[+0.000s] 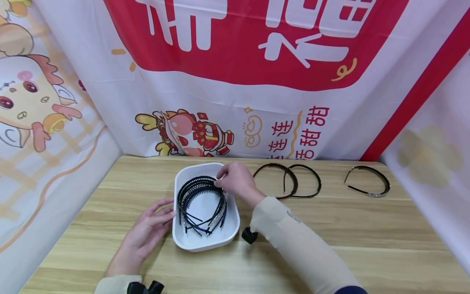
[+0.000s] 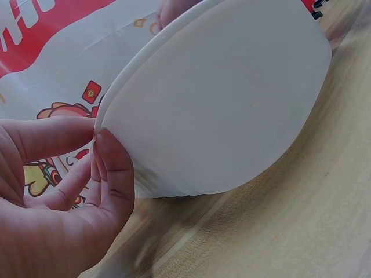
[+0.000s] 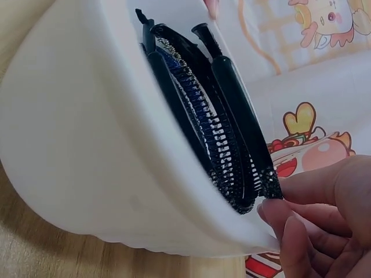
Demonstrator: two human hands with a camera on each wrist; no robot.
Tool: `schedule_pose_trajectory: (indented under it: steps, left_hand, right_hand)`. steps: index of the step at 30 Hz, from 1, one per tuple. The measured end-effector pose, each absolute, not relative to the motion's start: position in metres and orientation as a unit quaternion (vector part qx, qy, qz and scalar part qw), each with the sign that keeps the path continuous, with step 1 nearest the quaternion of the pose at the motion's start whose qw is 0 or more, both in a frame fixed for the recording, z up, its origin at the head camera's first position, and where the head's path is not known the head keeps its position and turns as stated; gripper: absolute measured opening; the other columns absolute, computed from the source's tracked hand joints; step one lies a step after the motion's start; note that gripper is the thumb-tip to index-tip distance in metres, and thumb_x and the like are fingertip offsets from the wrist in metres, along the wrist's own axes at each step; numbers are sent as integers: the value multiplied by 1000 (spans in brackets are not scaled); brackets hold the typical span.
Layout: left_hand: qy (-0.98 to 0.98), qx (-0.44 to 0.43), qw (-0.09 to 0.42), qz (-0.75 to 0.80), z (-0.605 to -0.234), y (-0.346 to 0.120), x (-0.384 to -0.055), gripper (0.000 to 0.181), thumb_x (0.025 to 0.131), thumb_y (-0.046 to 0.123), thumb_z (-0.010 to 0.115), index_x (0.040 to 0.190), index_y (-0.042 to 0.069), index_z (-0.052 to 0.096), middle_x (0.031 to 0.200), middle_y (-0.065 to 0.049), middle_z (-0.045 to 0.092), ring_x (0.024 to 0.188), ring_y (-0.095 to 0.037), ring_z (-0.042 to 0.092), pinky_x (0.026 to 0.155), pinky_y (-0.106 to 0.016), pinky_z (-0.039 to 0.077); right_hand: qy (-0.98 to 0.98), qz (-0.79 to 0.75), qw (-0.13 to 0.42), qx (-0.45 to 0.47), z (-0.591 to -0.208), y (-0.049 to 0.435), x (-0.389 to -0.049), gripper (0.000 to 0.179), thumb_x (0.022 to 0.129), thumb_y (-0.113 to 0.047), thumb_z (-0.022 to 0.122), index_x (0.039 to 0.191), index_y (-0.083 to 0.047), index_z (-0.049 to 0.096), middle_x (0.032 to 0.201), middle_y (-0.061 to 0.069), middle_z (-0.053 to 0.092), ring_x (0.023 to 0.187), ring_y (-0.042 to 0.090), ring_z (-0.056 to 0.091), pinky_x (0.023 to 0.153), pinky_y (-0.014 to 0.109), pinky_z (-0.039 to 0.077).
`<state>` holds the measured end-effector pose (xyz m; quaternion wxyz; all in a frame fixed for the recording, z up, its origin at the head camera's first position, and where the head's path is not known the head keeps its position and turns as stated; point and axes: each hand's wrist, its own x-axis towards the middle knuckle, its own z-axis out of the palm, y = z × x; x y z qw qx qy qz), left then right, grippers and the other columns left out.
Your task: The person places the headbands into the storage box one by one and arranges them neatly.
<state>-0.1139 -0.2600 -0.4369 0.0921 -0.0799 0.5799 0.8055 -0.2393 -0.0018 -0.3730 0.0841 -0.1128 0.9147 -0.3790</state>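
A white plastic basin (image 1: pixel 230 228) stands on the wooden table and holds several black toothed headbands (image 1: pixel 198 188). At the basin's left side, my left hand (image 1: pixel 152 228) pinches the rim, with fingertips meeting at the edge in the left wrist view. My right hand (image 1: pixel 236 179) reaches over the upper right rim. Its thumb and fingers pinch a black headband (image 3: pixel 246 116) with dark glittery trim, seen closely in the right wrist view. Other headbands lie nested beneath it, one with silvery beading along its band.
Right of the basin, a reddish-brown headband (image 1: pixel 291 177) overlaps a thin black headband (image 1: pixel 317 179). Another dark headband (image 1: pixel 383 183) with a shiny ornament lies far right. A printed cloth (image 1: pixel 205 94) hangs behind the table (image 1: pixel 330 232) and along its sides.
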Motion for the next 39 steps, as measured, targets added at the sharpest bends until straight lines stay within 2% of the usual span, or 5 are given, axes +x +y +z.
schedule_pose_trajectory:
  steps: [5, 12, 25, 32, 39]
  left_hand:
    - [583, -76, 92, 804, -440, -261, -115, 38, 103, -5, 58, 129, 23, 62, 119, 4, 75, 108, -9, 71, 99, -24, 58]
    - [587, -79, 93, 801, -439, -262, -114, 39, 103, -5, 58, 131, 23, 60, 121, 4, 73, 110, -9, 70, 101, -25, 58]
    - [586, -80, 94, 801, -439, -262, -114, 40, 103, -4, 58, 132, 24, 60, 120, 5, 73, 110, -9, 70, 101, -25, 58]
    - [589, -83, 96, 798, -438, -261, -114, 40, 103, -4, 58, 132, 24, 60, 121, 5, 73, 111, -9, 70, 101, -25, 58]
    - [588, -85, 94, 799, -436, -260, -112, 39, 102, -4, 59, 130, 24, 61, 120, 5, 73, 111, -9, 70, 101, -24, 58]
  right_hand:
    - [916, -375, 77, -120, -375, -1, -239, 8, 88, -19, 88, 91, -15, 81, 82, -2, 77, 67, 10, 70, 62, 26, 54]
    - [929, -342, 48, -132, -378, -1, -238, 8, 88, -20, 88, 85, -18, 81, 84, -5, 77, 81, 14, 66, 70, 28, 55]
    - [930, -340, 37, -134, -379, -1, -235, 9, 90, -21, 87, 90, -16, 80, 89, -2, 77, 84, 15, 67, 72, 28, 58]
    - [910, -391, 45, -133, -381, 3, -233, 11, 90, -20, 87, 95, -13, 80, 89, 1, 76, 81, 14, 68, 69, 26, 57]
    - [860, -494, 55, -120, -385, 17, -226, 11, 92, -15, 84, 100, -10, 79, 89, 4, 78, 71, 16, 73, 65, 29, 63]
